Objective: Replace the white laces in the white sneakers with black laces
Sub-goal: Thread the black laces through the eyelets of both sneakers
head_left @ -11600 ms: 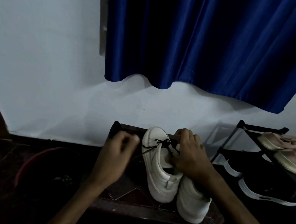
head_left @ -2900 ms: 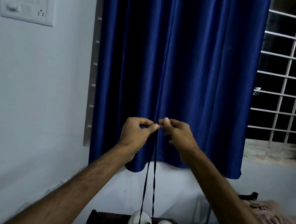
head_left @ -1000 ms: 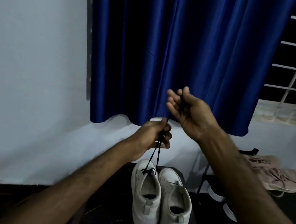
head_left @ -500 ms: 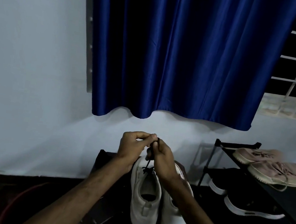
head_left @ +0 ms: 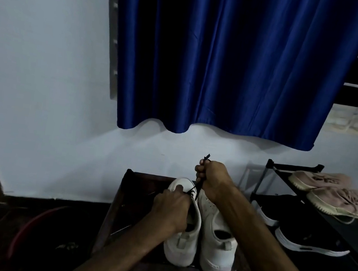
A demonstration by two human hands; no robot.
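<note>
Two white sneakers stand side by side on a dark low table (head_left: pixel 120 208), heels toward me: the left sneaker (head_left: pixel 181 242) and the right sneaker (head_left: pixel 215 240). A black lace (head_left: pixel 197 185) runs up from the front eyelets of the left sneaker. My right hand (head_left: pixel 212 178) grips the lace in a fist above the toes, with the lace's tip sticking out above it. My left hand (head_left: pixel 172 207) rests on the left sneaker's tongue area, fingers curled at the eyelets; whether they pinch the lace is hidden. The right sneaker shows no lace.
A black shoe rack (head_left: pixel 289 169) stands at the right with pink sneakers (head_left: pixel 336 196) on top and black shoes (head_left: pixel 306 242) below. A blue curtain (head_left: pixel 219 60) hangs over the white wall behind. A red-rimmed tub (head_left: pixel 27 226) sits on the dark floor at the left.
Both hands came down from in front of the curtain to the sneakers. My left hand dropped onto the left sneaker's eyelets, while my right hand now holds the lace just above the toe.
</note>
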